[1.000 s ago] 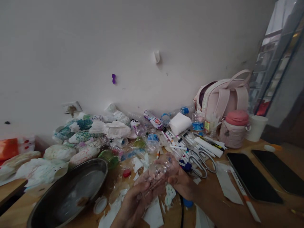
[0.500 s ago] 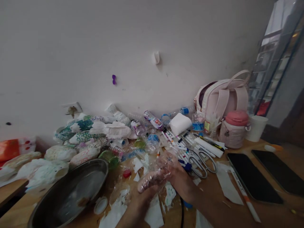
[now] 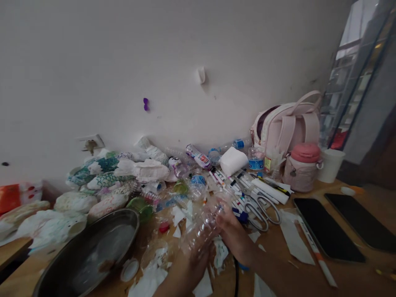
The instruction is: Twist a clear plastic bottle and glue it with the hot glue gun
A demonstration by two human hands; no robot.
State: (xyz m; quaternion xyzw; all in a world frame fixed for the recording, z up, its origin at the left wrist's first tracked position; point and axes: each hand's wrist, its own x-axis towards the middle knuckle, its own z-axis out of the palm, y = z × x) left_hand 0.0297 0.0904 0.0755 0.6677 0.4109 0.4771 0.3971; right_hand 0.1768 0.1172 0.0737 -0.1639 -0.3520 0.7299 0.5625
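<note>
A clear, ribbed plastic bottle (image 3: 200, 232) is held at a slant over the front middle of the table. My left hand (image 3: 194, 260) is closed around its lower end, nearest to me. At the upper right end, my right hand (image 3: 231, 229) grips the bottle with fingers wrapped over it; the fingertips are partly hidden. Torn white paper (image 3: 178, 215) lies just beyond the bottle, and a scrap of paper with green marks (image 3: 220, 252) lies below my right hand. A pair of scissors (image 3: 260, 212) rests to the right of the hands.
A dark metal basin (image 3: 131, 218) stands at left, with a white lid (image 3: 130, 270) beside it. Paper-covered bottles (image 3: 108, 206) are piled behind. Markers (image 3: 238, 194), a white tissue roll (image 3: 234, 161), a pink backpack (image 3: 286, 128), a pink-lidded flask (image 3: 301, 173) and two phones (image 3: 328, 229) lie rightward.
My left hand has moved down and wraps the bottle's lower end; its thumb no longer lies across the front. More of the bottle shows. The view has shifted slightly.
</note>
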